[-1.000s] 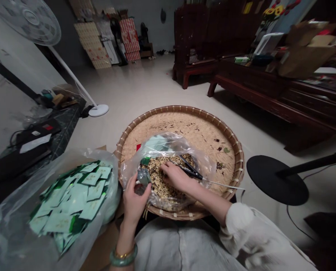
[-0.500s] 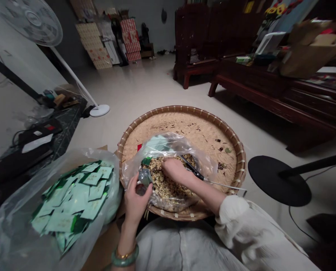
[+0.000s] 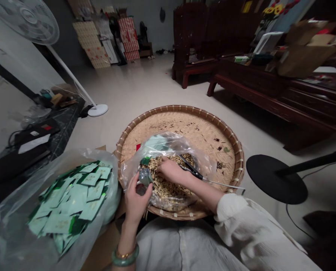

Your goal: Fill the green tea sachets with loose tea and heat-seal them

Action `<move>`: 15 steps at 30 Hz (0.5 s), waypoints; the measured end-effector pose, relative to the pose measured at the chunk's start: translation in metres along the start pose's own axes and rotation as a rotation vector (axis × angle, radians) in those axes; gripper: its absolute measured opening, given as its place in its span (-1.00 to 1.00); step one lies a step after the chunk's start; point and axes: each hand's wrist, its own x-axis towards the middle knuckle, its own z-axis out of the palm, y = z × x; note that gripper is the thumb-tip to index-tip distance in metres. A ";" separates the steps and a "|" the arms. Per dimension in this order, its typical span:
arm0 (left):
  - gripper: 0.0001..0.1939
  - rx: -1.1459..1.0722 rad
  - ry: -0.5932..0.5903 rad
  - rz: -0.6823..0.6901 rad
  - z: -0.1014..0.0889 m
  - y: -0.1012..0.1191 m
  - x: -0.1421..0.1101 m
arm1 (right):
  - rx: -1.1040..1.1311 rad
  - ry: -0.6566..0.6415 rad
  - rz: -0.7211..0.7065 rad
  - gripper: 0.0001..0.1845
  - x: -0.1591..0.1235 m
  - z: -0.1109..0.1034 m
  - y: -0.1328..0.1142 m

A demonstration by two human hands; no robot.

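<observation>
Holding a small grey-green packet (image 3: 145,176) upright between the thumb and fingers of the left hand (image 3: 136,195), curling that hand part-open around its sides, at the left edge of a loose pale-and-dark dried mix (image 3: 168,186). Dipping the bunched fingers of the right hand (image 3: 169,171) into the mix just right of the packet, hiding the fingertips too much to tell how far they are parted or if they are pinching any of it. Working inside an open clear plastic bag (image 3: 204,160), having light green sachets (image 3: 156,142) showing at its far side and a black-handled tool (image 3: 194,172) lying on the mix beside the right wrist. Keeping this bag on a round woven tray (image 3: 156,119), having dark shreds (image 3: 217,140) scattering over its far and right parts and a red piece (image 3: 138,146) showing at the bag's left edge. Having a larger plastic bag (image 3: 10,226) full of green packets (image 3: 77,197) standing just left of the tray. Facing a white fan (image 3: 97,110) farther left, a black round base (image 3: 276,178) to the right, and a dark wooden table (image 3: 255,84) beyond.
</observation>
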 end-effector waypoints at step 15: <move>-0.50 -0.034 -0.033 -0.004 0.002 -0.004 0.000 | 0.483 0.371 0.346 -0.71 -0.037 -0.011 0.028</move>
